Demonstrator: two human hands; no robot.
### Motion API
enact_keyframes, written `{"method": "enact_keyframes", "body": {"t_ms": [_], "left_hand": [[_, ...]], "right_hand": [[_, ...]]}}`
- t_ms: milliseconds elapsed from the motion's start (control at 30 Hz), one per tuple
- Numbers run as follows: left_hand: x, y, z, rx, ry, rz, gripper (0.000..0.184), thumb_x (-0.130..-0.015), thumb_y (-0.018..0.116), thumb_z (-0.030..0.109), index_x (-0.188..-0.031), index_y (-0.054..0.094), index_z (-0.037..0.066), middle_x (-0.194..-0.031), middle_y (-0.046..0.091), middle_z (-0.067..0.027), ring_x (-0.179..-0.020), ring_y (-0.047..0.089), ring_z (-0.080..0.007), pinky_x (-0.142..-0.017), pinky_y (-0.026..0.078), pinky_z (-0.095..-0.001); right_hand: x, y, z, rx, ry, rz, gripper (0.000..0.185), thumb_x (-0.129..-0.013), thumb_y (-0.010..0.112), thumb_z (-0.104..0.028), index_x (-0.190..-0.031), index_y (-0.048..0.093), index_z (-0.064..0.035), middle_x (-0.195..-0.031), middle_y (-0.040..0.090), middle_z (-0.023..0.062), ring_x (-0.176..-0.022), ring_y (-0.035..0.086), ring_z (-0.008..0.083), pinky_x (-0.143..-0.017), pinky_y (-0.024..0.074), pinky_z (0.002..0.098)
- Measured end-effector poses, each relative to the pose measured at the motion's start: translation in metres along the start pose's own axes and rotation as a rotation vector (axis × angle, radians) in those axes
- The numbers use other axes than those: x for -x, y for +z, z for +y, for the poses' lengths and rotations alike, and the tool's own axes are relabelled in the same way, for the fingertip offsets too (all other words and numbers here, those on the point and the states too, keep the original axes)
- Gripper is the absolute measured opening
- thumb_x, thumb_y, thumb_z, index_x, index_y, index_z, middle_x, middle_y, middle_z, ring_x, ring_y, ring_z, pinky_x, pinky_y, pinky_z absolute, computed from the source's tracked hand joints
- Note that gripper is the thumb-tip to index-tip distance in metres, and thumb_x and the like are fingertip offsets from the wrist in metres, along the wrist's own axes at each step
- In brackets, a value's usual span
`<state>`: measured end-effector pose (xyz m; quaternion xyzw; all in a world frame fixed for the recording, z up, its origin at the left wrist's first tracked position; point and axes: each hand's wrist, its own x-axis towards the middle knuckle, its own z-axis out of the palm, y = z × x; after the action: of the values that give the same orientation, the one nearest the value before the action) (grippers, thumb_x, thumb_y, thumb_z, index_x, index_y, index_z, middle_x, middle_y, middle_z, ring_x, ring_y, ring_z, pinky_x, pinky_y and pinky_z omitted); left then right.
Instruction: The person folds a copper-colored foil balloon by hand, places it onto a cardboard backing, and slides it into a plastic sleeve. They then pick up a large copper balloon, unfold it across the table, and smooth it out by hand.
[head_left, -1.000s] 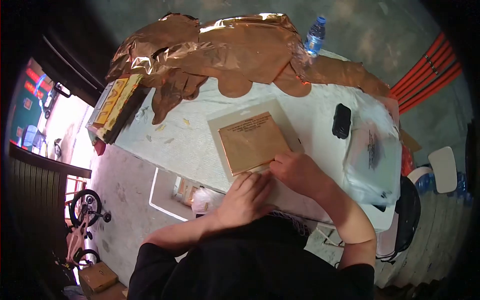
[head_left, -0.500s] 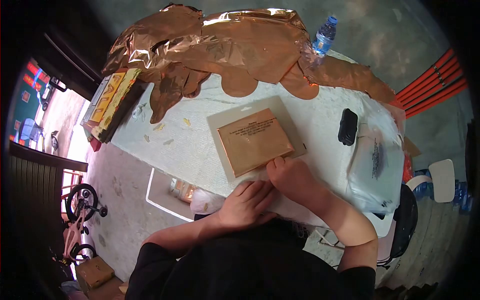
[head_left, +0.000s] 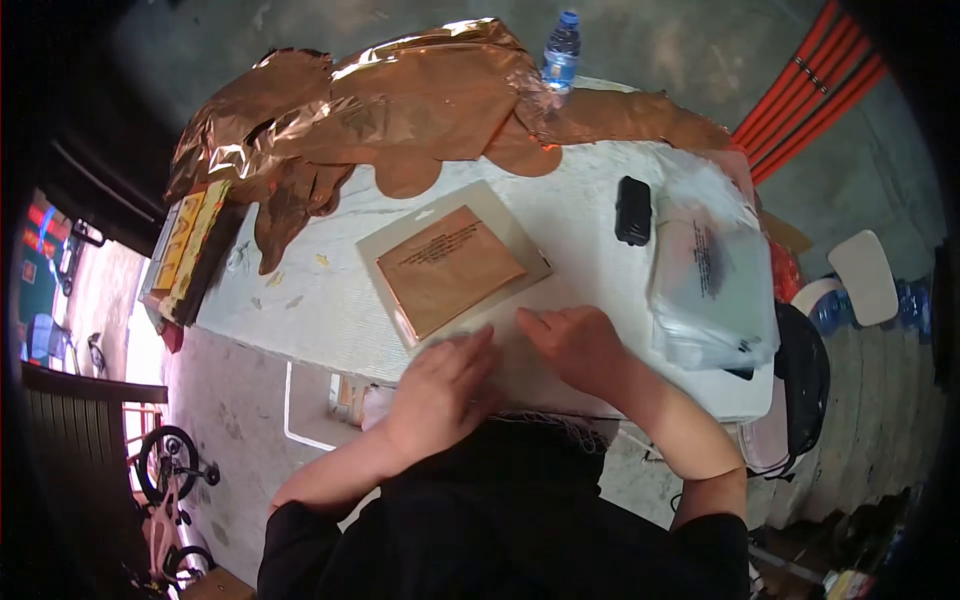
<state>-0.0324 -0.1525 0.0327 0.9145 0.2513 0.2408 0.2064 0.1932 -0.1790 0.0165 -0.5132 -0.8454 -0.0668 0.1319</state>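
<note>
A flat copper-coloured packet [head_left: 450,268] lies in a clear plastic bag [head_left: 482,197] with a hang hole and printed text, tilted on the white table [head_left: 590,215]. My left hand [head_left: 445,385] is just below the packet's lower edge, fingers extended and a little apart, with nothing visible in it. To its right, my right hand [head_left: 572,342] is above the table, its fingers curled and pressed together near the bag's lower right side. Whatever its fingertips hold, if anything, is too small to make out.
Crumpled copper foil [head_left: 430,100] spreads along the far side, beside a water bottle [head_left: 562,52]. A black case [head_left: 632,211] and a stack of clear bags [head_left: 712,290] lie at right. Boxes [head_left: 185,245] stand at left. An open white bin [head_left: 318,405] is below the near edge.
The view has shifted, moving the table's contents leftward in the picture. My hands have moved apart and away from the packet's lower edge, and my left fingers have spread.
</note>
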Motion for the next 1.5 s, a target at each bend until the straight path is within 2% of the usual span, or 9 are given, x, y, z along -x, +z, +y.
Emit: {"method": "enact_keyframes", "body": {"t_ms": [100,267,333,533,767,900,967,1333,1500], "left_hand": [[-0.024,-0.006,-0.012,-0.082,0.085,0.034,0.039,-0.077,0.07,0.016,-0.112,0.062,0.001,-0.119,0.059,-0.0152,-0.105,0.055,-0.0341,-0.089,0.045,-0.0439],[-0.073,0.005,-0.03,-0.19,0.153,0.134,0.034,-0.077,0.07,0.015,-0.107,0.063,0.003,-0.112,0.061,-0.0141,-0.101,0.055,-0.0329,-0.083,0.046,-0.0427],[-0.079,0.014,-0.04,-0.142,-0.003,0.003,0.033,-0.077,0.071,0.017,-0.106,0.063,0.003,-0.109,0.062,-0.0126,-0.1,0.056,-0.0312,-0.081,0.045,-0.0431],[-0.075,0.026,-0.044,-0.252,0.098,0.098,0.032,-0.077,0.071,0.018,-0.105,0.064,0.004,-0.105,0.064,-0.0105,-0.098,0.056,-0.0277,-0.08,0.045,-0.0402],[-0.075,0.027,-0.052,-0.113,0.111,0.211,0.021,-0.079,0.07,0.01,-0.097,0.066,0.002,-0.097,0.063,-0.0117,-0.09,0.061,-0.0298,-0.078,0.05,-0.0388],[-0.075,0.026,-0.051,-0.143,0.111,0.19,0.016,-0.079,0.07,0.008,-0.093,0.066,0.002,-0.095,0.063,-0.0118,-0.088,0.061,-0.0299,-0.071,0.052,-0.0379],[-0.075,0.027,-0.05,-0.16,0.1,0.19,0.015,-0.079,0.07,0.008,-0.092,0.066,0.002,-0.095,0.062,-0.0116,-0.087,0.06,-0.0298,-0.072,0.052,-0.038],[-0.075,0.028,-0.053,-0.157,0.089,0.184,0.009,-0.08,0.067,0.006,-0.088,0.064,0.002,-0.089,0.061,-0.011,-0.083,0.057,-0.0299,-0.075,0.048,-0.0376],[-0.076,0.029,-0.055,-0.164,0.106,0.202,0.006,-0.081,0.065,0.005,-0.084,0.06,0.002,-0.085,0.06,-0.0123,-0.081,0.056,-0.0311,-0.074,0.048,-0.0391]], "right_hand": [[0.012,-0.009,0.009,-0.011,0.027,0.025,0.02,-0.077,0.057,-0.012,-0.095,0.059,-0.0053,-0.07,0.059,0.0028,-0.061,0.063,0.022,-0.051,0.0482,0.0339],[0.024,-0.034,0.029,-0.159,0.182,0.22,0.009,-0.075,0.06,-0.009,-0.083,0.06,-0.008,-0.065,0.055,0.0086,-0.061,0.061,0.027,-0.053,0.0477,0.0372],[0.03,-0.053,0.059,0.045,0.243,0.173,0.004,-0.074,0.061,-0.008,-0.079,0.062,-0.0081,-0.067,0.057,0.0117,-0.064,0.062,0.0298,-0.055,0.0483,0.0405],[0.046,-0.092,0.175,0.292,0.724,0.153,0.015,-0.077,0.061,-0.009,-0.09,0.068,-0.004,-0.087,0.066,0.0208,-0.081,0.065,0.0366,-0.074,0.0514,0.0456],[0.041,-0.061,0.257,0.304,0.946,-0.134,0.017,-0.075,0.062,-0.007,-0.089,0.07,-0.0003,-0.103,0.067,0.0206,-0.096,0.064,0.0344,-0.088,0.05,0.0421],[0.047,-0.05,0.275,0.416,0.802,0.004,0.018,-0.074,0.063,-0.005,-0.089,0.07,-0.0006,-0.112,0.065,0.018,-0.102,0.063,0.0322,-0.089,0.0502,0.0413],[0.043,-0.054,0.276,0.371,1.045,-0.123,0.019,-0.074,0.065,-0.006,-0.091,0.07,0.0003,-0.116,0.064,0.0149,-0.108,0.061,0.0311,-0.089,0.0505,0.0402],[0.04,-0.116,0.149,0.558,0.943,-0.196,0.019,-0.081,0.063,-0.019,-0.09,0.068,-0.003,-0.082,0.068,0.0197,-0.076,0.067,0.0369,-0.068,0.0533,0.0473],[0.03,-0.1,0.051,-0.142,0.452,-0.013,0.009,-0.081,0.064,-0.014,-0.087,0.065,-0.0061,-0.074,0.065,0.015,-0.069,0.065,0.0343,-0.062,0.0521,0.0435]]}}
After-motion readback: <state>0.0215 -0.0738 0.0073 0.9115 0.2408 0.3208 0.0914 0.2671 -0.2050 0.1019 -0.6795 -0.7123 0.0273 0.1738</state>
